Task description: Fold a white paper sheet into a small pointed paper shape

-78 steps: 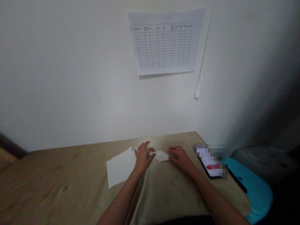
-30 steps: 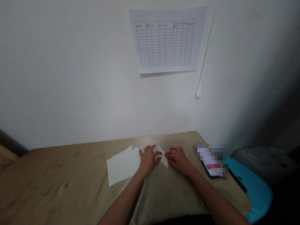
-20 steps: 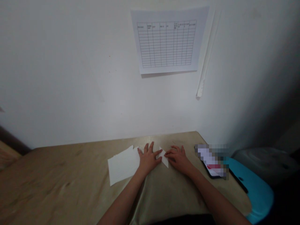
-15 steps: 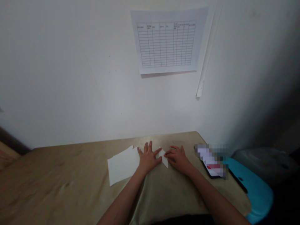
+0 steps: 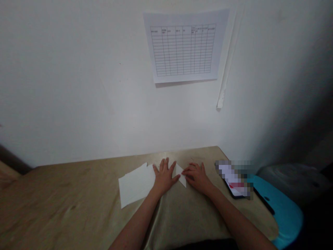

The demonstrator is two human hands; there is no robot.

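A small folded piece of white paper (image 5: pixel 180 175) with a pointed lower corner lies between my two hands. My left hand (image 5: pixel 164 177) rests on the cloth with its fingers spread, its thumb touching the left side of the small paper. From the right, the fingertips of my right hand (image 5: pixel 197 177) touch the paper's right edge; its fingers are apart and bent a little. A larger white sheet (image 5: pixel 136 185) with an uneven top edge lies flat to the left, its right side partly under or behind my left hand.
The table (image 5: pixel 85 194) has a brown cloth and stands against a white wall. A phone (image 5: pixel 234 182), partly pixelated, lies at the right. Beyond it is a turquoise object (image 5: pixel 286 208). A printed chart (image 5: pixel 184 50) hangs on the wall.
My left index finger has moved up and slightly left off the small paper, so more of its upper part shows. My right hand has barely moved.
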